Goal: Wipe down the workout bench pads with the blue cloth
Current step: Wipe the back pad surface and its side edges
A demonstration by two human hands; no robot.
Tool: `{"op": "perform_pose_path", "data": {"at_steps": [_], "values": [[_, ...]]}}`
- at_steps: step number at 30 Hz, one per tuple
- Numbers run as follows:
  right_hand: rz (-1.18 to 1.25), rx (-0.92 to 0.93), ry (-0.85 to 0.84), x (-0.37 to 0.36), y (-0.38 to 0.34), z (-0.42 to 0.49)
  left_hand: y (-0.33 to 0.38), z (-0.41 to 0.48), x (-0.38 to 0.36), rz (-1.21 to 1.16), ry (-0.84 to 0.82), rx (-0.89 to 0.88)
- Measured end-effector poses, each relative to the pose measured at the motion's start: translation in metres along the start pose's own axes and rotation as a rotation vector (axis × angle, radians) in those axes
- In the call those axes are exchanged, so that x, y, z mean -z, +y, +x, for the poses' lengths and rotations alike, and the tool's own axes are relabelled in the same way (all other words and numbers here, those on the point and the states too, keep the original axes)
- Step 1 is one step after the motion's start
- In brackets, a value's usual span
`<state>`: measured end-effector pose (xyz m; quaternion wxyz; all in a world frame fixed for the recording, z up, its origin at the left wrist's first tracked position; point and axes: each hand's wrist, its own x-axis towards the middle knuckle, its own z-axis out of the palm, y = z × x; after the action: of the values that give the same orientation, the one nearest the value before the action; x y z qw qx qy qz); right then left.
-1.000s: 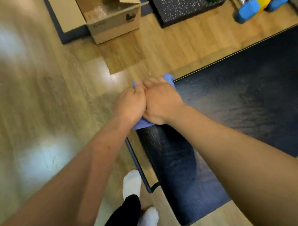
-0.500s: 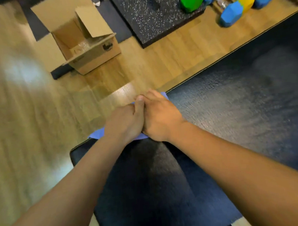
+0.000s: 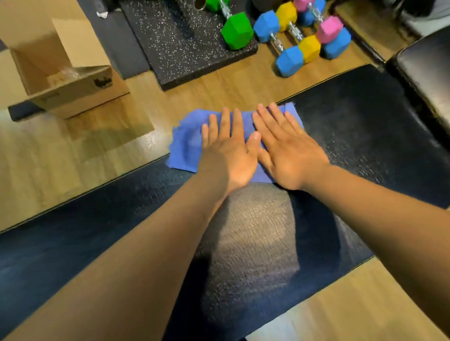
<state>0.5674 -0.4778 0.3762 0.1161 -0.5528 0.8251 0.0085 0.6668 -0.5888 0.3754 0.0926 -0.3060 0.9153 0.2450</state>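
The blue cloth (image 3: 188, 143) lies spread flat at the far edge of the long black bench pad (image 3: 367, 138), part of it hanging over the edge. My left hand (image 3: 228, 154) presses on the cloth with straight, spread fingers. Beside it, thumbs nearly touching, my right hand (image 3: 287, 152) presses flat on the cloth's right part and the pad. A second black pad (image 3: 431, 68) shows at the upper right.
An open cardboard box (image 3: 68, 81) stands on the wooden floor at the upper left. A speckled black mat (image 3: 185, 45) lies beyond the bench, with a green dumbbell (image 3: 236, 30) and blue, yellow and pink dumbbells (image 3: 303, 38) beside it.
Both hands have gone from curled on the bunched cloth to flat with spread fingers. The cloth is now unfolded wide at the pad's far edge. The view has swung over the bench.
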Motion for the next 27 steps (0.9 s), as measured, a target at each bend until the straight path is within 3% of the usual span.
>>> {"op": "perform_pose_path", "data": {"at_steps": [3, 6, 11, 14, 21, 27], "values": [[-0.025, -0.020, -0.006, -0.005, 0.005, -0.003, -0.029, -0.021, -0.011, 0.193, 0.174, -0.075], [-0.034, -0.089, -0.018, -0.006, -0.008, -0.004, -0.049, -0.044, -0.019, 0.175, 0.250, -0.100], [-0.037, -0.133, -0.018, -0.018, -0.076, -0.014, -0.079, -0.094, -0.025, 0.156, 0.219, 0.089], [-0.036, -0.076, -0.015, -0.026, -0.140, -0.011, -0.125, -0.146, -0.023, 0.129, 0.297, 0.154], [-0.069, 0.196, -0.040, -0.049, -0.305, 0.006, -0.251, -0.264, -0.007, 0.078, 0.310, 0.392], [-0.098, 0.366, -0.002, -0.070, -0.391, -0.015, -0.286, -0.354, -0.020, -0.176, 0.348, 0.539]]}}
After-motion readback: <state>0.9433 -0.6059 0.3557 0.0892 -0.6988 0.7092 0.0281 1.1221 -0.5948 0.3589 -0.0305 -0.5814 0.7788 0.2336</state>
